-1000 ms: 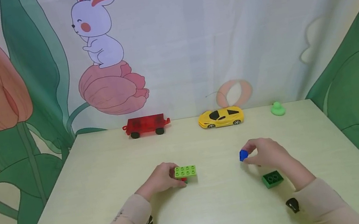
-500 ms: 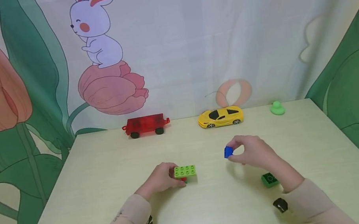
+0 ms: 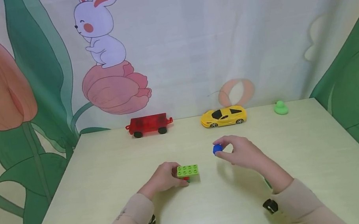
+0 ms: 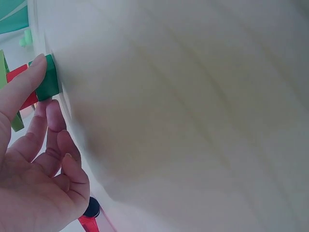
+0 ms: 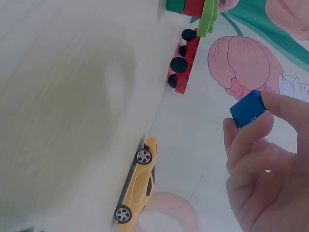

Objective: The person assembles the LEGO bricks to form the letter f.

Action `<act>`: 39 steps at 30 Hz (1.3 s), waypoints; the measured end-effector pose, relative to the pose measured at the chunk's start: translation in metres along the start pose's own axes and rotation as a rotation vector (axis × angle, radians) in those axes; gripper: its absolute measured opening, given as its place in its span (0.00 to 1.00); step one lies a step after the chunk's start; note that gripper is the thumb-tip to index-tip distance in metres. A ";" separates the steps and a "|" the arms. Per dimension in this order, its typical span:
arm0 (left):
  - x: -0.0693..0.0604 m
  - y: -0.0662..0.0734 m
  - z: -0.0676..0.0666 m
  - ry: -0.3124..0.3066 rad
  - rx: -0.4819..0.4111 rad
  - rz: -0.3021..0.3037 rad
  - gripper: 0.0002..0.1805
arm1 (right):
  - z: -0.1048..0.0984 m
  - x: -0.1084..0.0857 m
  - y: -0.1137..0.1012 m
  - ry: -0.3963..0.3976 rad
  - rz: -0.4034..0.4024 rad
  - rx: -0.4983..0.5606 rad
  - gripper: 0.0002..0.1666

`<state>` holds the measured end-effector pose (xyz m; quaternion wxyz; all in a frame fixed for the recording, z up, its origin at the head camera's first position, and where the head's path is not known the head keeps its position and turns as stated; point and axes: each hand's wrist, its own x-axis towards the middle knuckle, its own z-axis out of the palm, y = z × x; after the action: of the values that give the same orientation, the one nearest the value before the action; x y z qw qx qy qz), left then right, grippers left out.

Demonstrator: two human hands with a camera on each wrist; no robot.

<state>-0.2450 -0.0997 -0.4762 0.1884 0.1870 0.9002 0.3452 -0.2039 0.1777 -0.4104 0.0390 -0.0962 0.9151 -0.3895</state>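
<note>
My left hand (image 3: 163, 177) grips a small stack of toy building bricks at the middle of the table. On top is a lime green brick (image 3: 187, 170) with studs facing up. Under it the left wrist view shows a red brick (image 4: 30, 100) and a dark green brick (image 4: 49, 83) at the bottom, the thumb lying across them. To the right, my right hand (image 3: 238, 151) pinches a small blue brick (image 5: 247, 109) between thumb and fingers, held above the table and apart from the stack. A green brick (image 3: 267, 183) is mostly hidden behind the right forearm.
Along the table's back edge stand a red toy wagon (image 3: 149, 124), a yellow toy car (image 3: 223, 116) and a light green toy duck (image 3: 280, 107). A printed curtain (image 3: 175, 48) hangs behind them. Black devices sit at both wrists.
My right hand has moved left with the blue brick, toward the stack, and its forearm now covers most of the green brick. The left hand and its stack stay in place.
</note>
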 end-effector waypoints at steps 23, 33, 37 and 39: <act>0.000 0.007 0.002 0.003 0.012 -0.047 0.24 | 0.035 0.013 -0.018 -0.056 -0.053 0.134 0.27; 0.001 0.007 0.001 -0.004 0.008 -0.026 0.20 | 0.051 0.018 -0.024 0.006 -0.042 0.174 0.24; 0.001 0.006 0.002 0.002 0.020 -0.033 0.20 | 0.056 0.020 -0.024 0.005 -0.051 0.147 0.22; 0.001 0.005 0.002 0.004 0.023 -0.030 0.20 | 0.058 0.021 -0.024 0.012 -0.060 0.125 0.21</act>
<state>-0.2436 -0.0943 -0.4741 0.1899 0.1748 0.9072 0.3323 -0.2121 0.1160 -0.4335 0.0275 -0.1186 0.8859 -0.4476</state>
